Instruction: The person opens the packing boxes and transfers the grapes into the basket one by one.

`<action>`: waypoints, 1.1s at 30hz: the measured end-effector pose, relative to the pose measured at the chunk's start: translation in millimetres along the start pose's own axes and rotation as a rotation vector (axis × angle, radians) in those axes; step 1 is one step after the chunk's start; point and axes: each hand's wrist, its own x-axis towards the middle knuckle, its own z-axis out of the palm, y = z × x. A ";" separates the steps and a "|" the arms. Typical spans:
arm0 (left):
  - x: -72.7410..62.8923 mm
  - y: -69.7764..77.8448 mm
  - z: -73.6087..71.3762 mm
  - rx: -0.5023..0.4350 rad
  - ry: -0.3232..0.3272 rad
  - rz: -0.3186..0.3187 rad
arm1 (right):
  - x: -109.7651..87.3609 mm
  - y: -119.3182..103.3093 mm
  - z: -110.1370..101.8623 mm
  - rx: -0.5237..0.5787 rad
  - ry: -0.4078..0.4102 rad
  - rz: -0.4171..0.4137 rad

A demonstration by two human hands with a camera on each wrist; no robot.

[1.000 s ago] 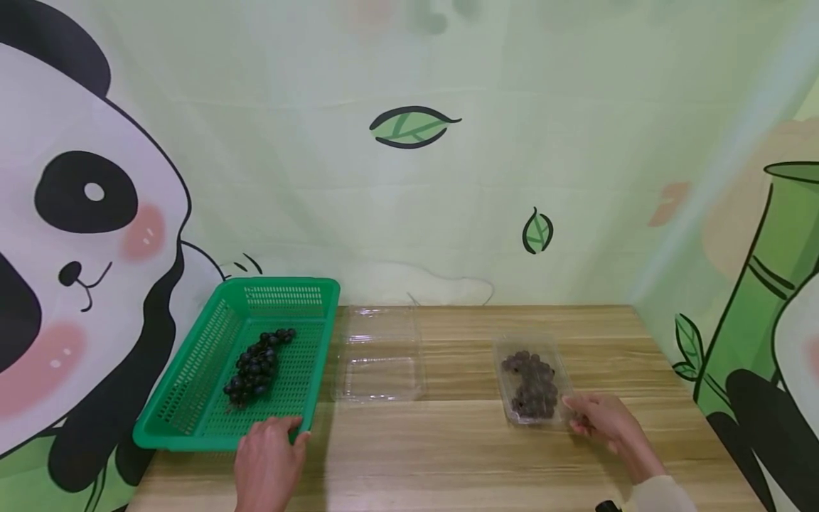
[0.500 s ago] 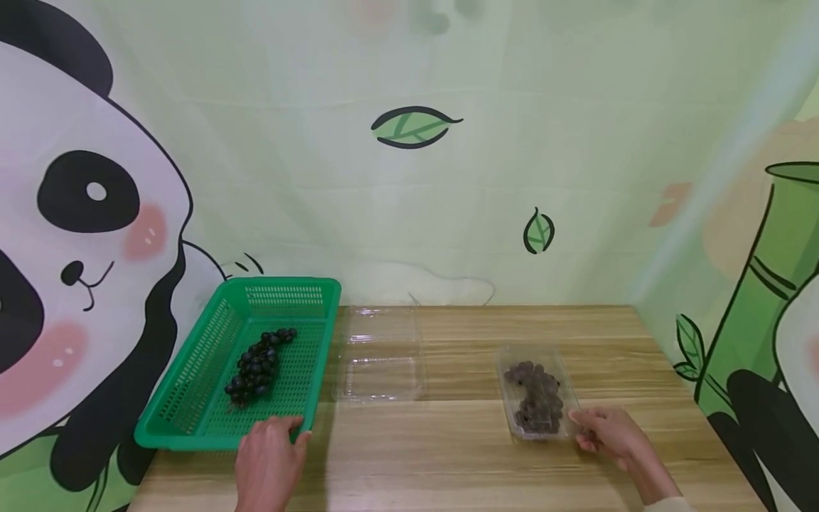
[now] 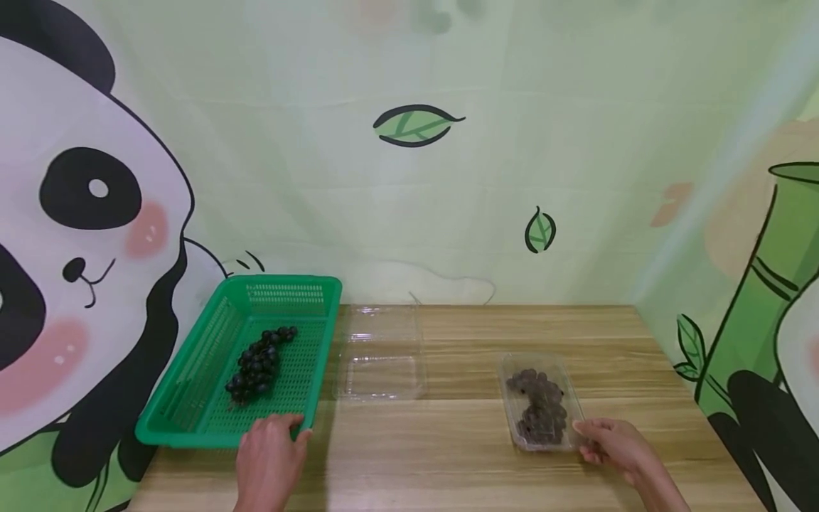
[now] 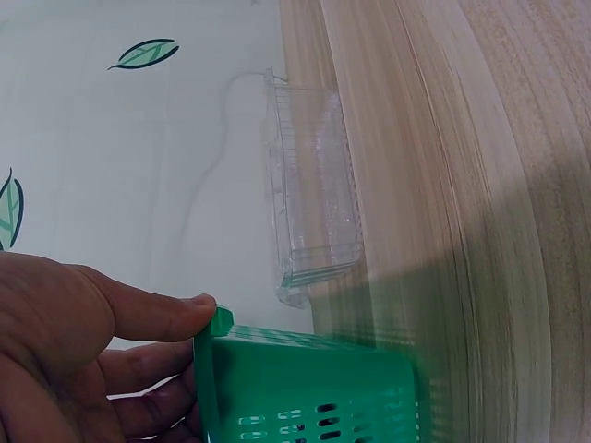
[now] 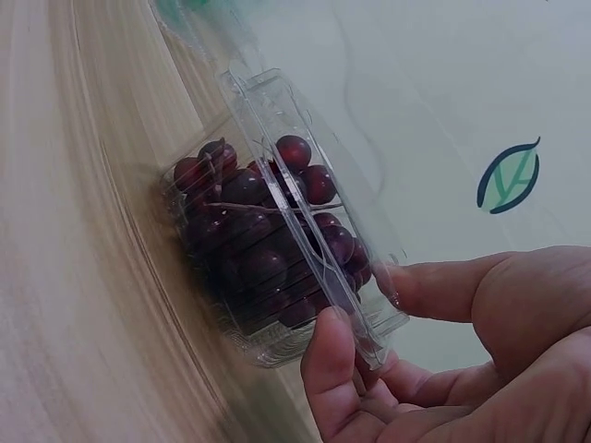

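Observation:
My left hand [image 3: 270, 459] grips the near right corner of a green plastic basket [image 3: 323, 341], thumb on the rim and fingers curled beneath it, as the left wrist view shows. A bunch of dark grapes [image 3: 256, 370] lies inside the basket. On the right, my right hand [image 3: 617, 448] pinches the corner of a clear plastic clamshell box [image 3: 569, 370] between thumb and fingers. That box is closed, with a second bunch of grapes [image 5: 268, 231] inside. In the right wrist view the thumb sits at the lid's edge and the fingers curl below the flange.
An open clear clamshell box [image 3: 380, 355] stands just right of the basket at the back of the wooden table [image 3: 448, 455]. Behind the table hangs a green cloth backdrop [image 3: 409, 213] with printed leaves and pandas.
My right hand has drawn the closed box of grapes toward the table's near edge and slightly right. My left hand keeps its grip on the basket, which stays in place.

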 end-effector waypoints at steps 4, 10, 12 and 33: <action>0.4 0.0 -0.4 -0.002 -0.001 0.000 | -3.7 1.4 -1.5 -0.001 -0.023 0.002; 1.1 -0.3 -0.5 0.002 -0.014 -0.007 | -8.4 3.6 -4.2 0.034 -0.073 0.018; 1.7 -0.4 -0.9 0.000 -0.020 -0.005 | -9.6 3.8 -5.2 0.045 -0.092 0.023; 9.0 2.9 -5.4 0.010 -0.129 -0.057 | -21.9 9.8 -14.9 0.013 -0.202 0.083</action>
